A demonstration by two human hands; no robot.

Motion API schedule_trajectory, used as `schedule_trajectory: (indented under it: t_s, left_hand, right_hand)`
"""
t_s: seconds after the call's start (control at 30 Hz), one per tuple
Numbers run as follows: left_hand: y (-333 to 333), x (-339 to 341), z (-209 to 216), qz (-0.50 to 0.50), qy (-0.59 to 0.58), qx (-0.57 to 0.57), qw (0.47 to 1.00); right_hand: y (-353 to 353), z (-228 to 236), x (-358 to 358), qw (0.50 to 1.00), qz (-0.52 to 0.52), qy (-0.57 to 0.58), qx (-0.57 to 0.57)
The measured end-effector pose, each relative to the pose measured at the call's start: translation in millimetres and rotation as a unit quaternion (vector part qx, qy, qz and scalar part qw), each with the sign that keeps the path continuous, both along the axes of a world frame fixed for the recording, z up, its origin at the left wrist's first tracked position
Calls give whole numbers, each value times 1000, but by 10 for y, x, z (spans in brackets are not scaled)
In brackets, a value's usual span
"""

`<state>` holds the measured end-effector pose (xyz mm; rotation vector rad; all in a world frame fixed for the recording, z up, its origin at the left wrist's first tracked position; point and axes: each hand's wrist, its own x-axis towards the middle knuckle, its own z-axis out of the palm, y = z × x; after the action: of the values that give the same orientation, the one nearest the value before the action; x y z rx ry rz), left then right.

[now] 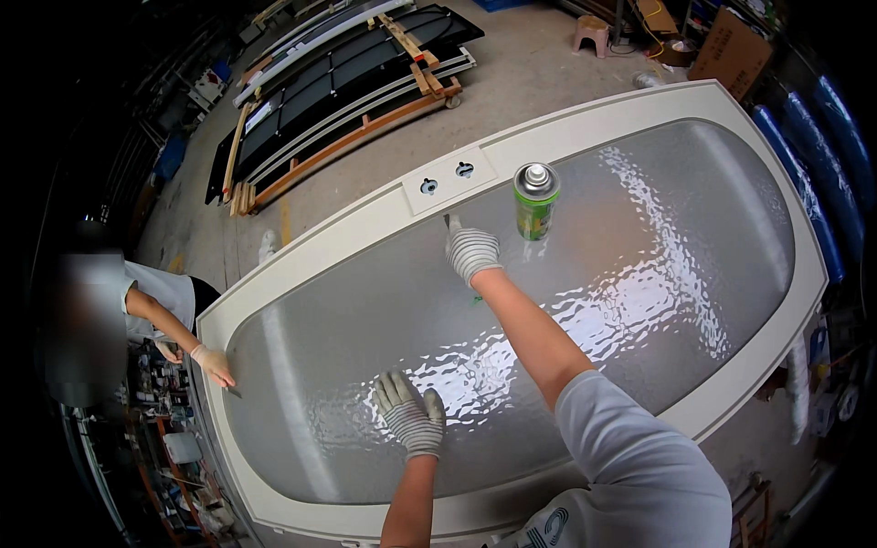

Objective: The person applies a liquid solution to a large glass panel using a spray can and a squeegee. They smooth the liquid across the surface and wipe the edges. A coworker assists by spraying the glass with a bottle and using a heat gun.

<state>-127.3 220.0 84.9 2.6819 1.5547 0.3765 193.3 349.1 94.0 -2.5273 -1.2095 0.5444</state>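
Note:
A door panel lies flat before me, its cream frame (585,111) around a large rippled glass pane (356,310). My left hand (408,416), in a striped grey-white work glove, rests palm down on the glass, fingers stretched out. Farther off, my gloved right hand (472,252) is closed at the pane's far edge, below a plate with two cutouts (448,179). A small dark blade-like tip (447,220) sticks out of it; the rest is hidden in my fingers. Right of that hand, a green spray can (536,203) with a silver top stands upright on the glass.
At the left end, a co-worker's gloved hand (216,365) touches the frame and glass edge. Dark panels on a wooden-railed cart (352,137) stand beyond. Blue wrapped rolls (808,173) lean at the right, near a cardboard box (731,53). A pink stool (592,35) is farther back.

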Motion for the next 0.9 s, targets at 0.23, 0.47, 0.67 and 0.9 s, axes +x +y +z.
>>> schedule_trajectory:
  t_s: [0.23, 0.47, 0.67, 0.9]
  left_hand:
    - [8, 8, 17, -2, -5, -15, 1000]
    - [9, -22, -29, 5, 1, -1, 1000]
    - [11, -3, -23, 0, -17, 1, 1000]
    - [7, -7, 23, 5, -14, -3, 1000]
  right_hand:
    - [4, 149, -8, 993, -114, 30, -17]
    - [42, -68, 1, 998, -63, 29, 12]
    - [41, 126, -144, 999, -11, 16, -29]
    - [125, 36, -295, 996, -48, 77, 14]
